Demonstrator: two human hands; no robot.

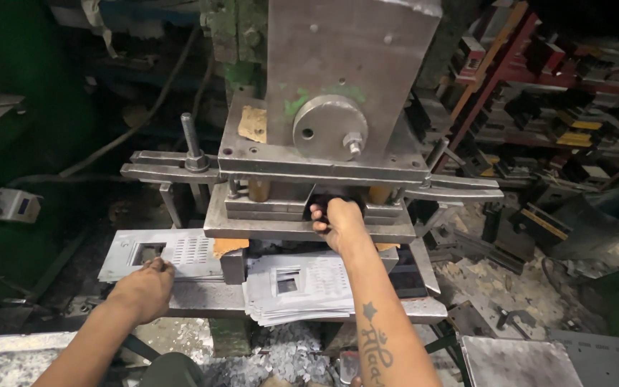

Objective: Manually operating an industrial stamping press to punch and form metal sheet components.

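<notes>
At frame centre, the right hand (338, 221) reaches into the gap of the grey steel press die (309, 215), fingers curled around a dark part I cannot make out. At lower left, the left hand (145, 287) rests fingers-down on a flat grey perforated metal panel (173, 251). A stack of similar punched sheets (299, 287) lies just below the die.

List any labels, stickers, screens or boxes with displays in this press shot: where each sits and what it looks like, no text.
Tan paper patch: stuck on the grey press block, upper left of the round boss; ragged rectangle.
Orange tape piece: on the press bed edge, above the punched sheets; torn strip.
Small control box: far left on the dark bench; pale grey, with a dark window.
Yellow-striped parts: on the right-hand racks; black and yellow.
</notes>
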